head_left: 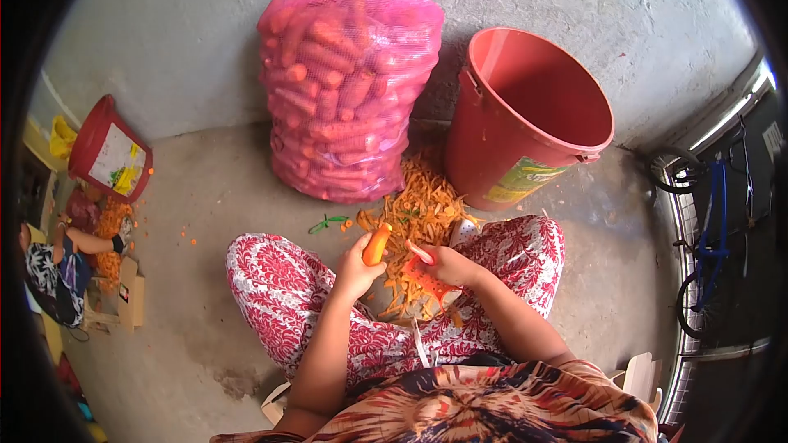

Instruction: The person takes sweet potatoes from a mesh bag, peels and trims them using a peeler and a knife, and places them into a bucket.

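My left hand (356, 269) is wrapped round a peeled-looking orange carrot (377, 244), its tip pointing up and away from me. Close by on the right, my right hand (450, 267) grips a red plastic peeler (428, 280) with small holes in its flat part; its blade cannot be made out. The carrot and the peeler are apart. Beneath and beyond both hands, a heap of carrot peelings (423, 198) lies on the floor between my folded legs.
A pink mesh sack (349, 90) full of carrots stands against the wall. Right of it is a large red bucket (529, 107). At far left, another person (61, 267) sits near a tilted red bucket (111, 148) and a cardboard box (130, 291). A blue bicycle (712, 238) stands at right.
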`<state>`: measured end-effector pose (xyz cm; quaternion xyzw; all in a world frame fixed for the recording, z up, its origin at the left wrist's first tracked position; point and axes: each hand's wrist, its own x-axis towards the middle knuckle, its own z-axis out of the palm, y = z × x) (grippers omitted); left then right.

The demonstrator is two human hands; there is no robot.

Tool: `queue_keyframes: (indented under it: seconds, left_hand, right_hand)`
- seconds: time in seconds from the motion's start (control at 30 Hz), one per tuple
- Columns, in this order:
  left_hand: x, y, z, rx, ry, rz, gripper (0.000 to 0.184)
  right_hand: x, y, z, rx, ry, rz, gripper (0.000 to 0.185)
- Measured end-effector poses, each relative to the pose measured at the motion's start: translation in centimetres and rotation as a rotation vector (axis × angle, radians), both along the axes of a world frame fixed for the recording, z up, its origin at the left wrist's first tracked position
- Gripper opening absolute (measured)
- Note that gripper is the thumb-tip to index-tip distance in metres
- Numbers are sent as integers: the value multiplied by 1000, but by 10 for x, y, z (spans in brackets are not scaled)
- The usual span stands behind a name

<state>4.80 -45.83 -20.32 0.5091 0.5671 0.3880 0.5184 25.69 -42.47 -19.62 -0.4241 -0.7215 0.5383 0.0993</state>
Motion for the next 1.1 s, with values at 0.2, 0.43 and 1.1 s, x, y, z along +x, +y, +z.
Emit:
queue_keyframes:
  seconds: [0.2,0.43,1.1]
  left_hand:
    - [0,0,1,42,17,-48,59]
    - [3,-1,0,60,-73,-42,55]
    - [-2,-13,26,-628,-964,-414,24]
  right_hand:
    - [1,2,-12,26,20,19,19]
    - [1,1,-5,82,5,1,20]
    - [1,-2,-4,47,93,110,22]
